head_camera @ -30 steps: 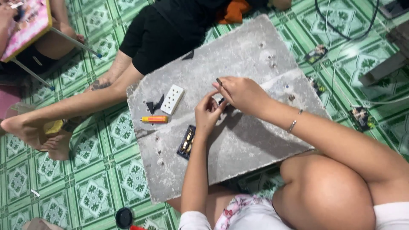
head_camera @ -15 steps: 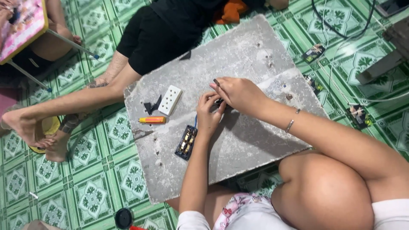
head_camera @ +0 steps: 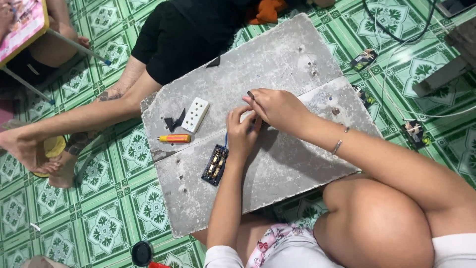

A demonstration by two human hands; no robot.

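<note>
I see both hands meeting over the middle of the grey board (head_camera: 292, 164), a cracked concrete-looking slab lying on the green patterned floor (head_camera: 106, 218). The left hand (head_camera: 243, 131) has its fingers curled together around something small that I cannot make out; a thin blue wire (head_camera: 225, 140) runs from under it down to the dark switch module (head_camera: 215, 165), which lies flat on the board just below that hand. The right hand (head_camera: 277, 106) sits touching the left, its fingers pinched shut on a short dark piece (head_camera: 250, 94) that sticks up from the fingertips; a bracelet (head_camera: 338, 145) circles that wrist. Left of the hands on the board lie a white socket plate (head_camera: 195, 114), a few black scraps (head_camera: 174, 121) beside it, and an orange tester screwdriver (head_camera: 174, 138) just below them. Another person's bare legs (head_camera: 89, 116) stretch along the floor beyond the board's left edge. More small modules (head_camera: 363, 58) and white cable (head_camera: 396, 106) lie on the floor off the board's right side.
</note>
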